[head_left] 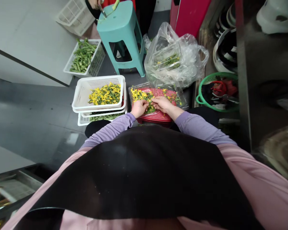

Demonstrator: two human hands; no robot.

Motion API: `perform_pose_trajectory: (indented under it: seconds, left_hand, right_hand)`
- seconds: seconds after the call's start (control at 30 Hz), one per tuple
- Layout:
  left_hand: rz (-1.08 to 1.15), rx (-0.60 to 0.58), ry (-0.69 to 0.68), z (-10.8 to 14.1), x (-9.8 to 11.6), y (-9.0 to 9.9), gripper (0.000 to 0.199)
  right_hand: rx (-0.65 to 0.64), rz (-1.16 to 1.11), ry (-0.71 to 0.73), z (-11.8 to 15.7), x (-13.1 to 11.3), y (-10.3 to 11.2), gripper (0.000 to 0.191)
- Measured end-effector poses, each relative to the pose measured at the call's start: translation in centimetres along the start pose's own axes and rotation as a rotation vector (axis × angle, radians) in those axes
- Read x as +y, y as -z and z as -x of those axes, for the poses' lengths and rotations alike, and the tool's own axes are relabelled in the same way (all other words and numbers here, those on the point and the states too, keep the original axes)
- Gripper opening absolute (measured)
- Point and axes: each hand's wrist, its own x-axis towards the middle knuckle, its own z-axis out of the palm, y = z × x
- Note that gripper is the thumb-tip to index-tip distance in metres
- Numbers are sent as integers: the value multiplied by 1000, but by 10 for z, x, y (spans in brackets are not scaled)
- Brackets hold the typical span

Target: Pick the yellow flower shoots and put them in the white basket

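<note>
While the person is bending over a red stool (pixel 156 119), the left hand (pixel 139 108) and the right hand (pixel 162 104) are working close together above its top. Both hands are curling inward, almost closed, and their fingertips are pinching a small green sprig (pixel 149 103) between them; its exact shape is too small to tell. Just below, yellow flowers (pixel 140 95) are lying in a clear plastic box (pixel 147 84) on the stool, and beside it, under and past the right hand, a clear lid (pixel 185 103) is carrying loose green and yellow bits.

To the left of the box, a white basket (pixel 83 93) full of yellow flowers is sitting on top of another white basket (pixel 81 120) that is holding greens. Farther off, green stalks (pixel 83 56) are filling a third basket (pixel 97 61) on the floor, next to a teal stool (pixel 128 27), where another person's hand (pixel 95 3) is holding a knife (pixel 103 12) near a green stem (pixel 115 4). Beyond the clear box, a plastic bag (pixel 192 72) is standing open around a smaller box of greens (pixel 166 59). On the right, a green basket (pixel 200 90) is holding red and dark things.
</note>
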Motion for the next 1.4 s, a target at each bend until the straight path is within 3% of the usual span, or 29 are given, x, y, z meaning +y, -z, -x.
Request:
perform_pose_trajectory:
  seconds: [0.1, 0.2, 0.3, 0.37, 0.47, 0.57, 0.7, 0.77, 0.9, 1.0, 1.2, 1.4]
  left_hand:
    - [-24, 45, -92, 3, 2, 1, 13]
    - [-50, -14, -69, -5, 1, 6, 21]
    - [-297, -78, 43, -31, -2, 13, 42]
    - [-510, -19, 1, -54, -3, 13, 44]
    - [-736, 32, -197, -86, 0, -3, 34]
    - [-826, -52, -138, -103, 3, -25, 36]
    - [-565, -104, 86, -104, -7, -31, 22]
    - [-316, -70, 84, -97, -14, -22, 12]
    - [246, 33, 106, -74, -16, 2, 12]
    - [545, 6, 149, -55, -9, 13, 15]
    - [695, -21, 193, -31, 0, 18, 20]
    - [629, -39, 162, -20, 5, 26, 6]
  right_hand:
    - [-66, -124, -84, 8, -2, -1, 21]
    - [-92, -134, -122, 11, -7, 3, 23]
    - [67, -284, -93, 8, -20, 17, 26]
    - [164, -368, -40, 4, -29, 30, 23]
    - [229, -271, 59, 1, -33, 42, 17]
    - [161, -115, 112, -1, -27, 41, 21]
    - [98, -42, 117, -5, -19, 37, 20]
    - [99, 1, 108, -8, -17, 36, 21]
    - [97, 186, 180, -12, -14, 32, 19]
    - [55, 331, 238, -11, -11, 21, 6]
    - [-90, 321, 193, -10, -10, 2, 9]
    - [-170, 250, 133, -9, -15, 4, 11]
